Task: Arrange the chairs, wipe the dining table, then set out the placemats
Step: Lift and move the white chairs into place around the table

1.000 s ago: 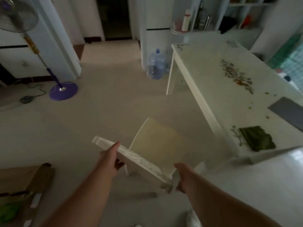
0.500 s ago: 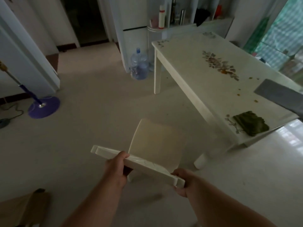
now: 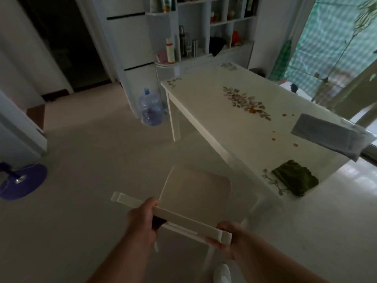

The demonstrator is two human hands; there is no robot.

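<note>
I hold a white chair (image 3: 195, 193) by the top rail of its back. My left hand (image 3: 142, 219) grips the rail near its middle and my right hand (image 3: 224, 235) grips the rail's right end. The chair's cream seat sits just left of the near corner of the white dining table (image 3: 214, 111), which has a flower print and small orange crumbs. A green cloth (image 3: 294, 179) lies crumpled at the table's near end. Grey placemats (image 3: 326, 137) lie stacked at the table's right edge, overhanging it.
A large water bottle (image 3: 151, 109) stands on the floor by the table's far leg, beside a white cabinet (image 3: 130, 48) and shelves with bottles. A fan's purple base (image 3: 20, 180) sits at the left. A dark doorway is at the back left.
The view has swung right and up, so the table now fills more of the frame. The chair has come closer to the table's near corner, with both hands still on its back rail.
</note>
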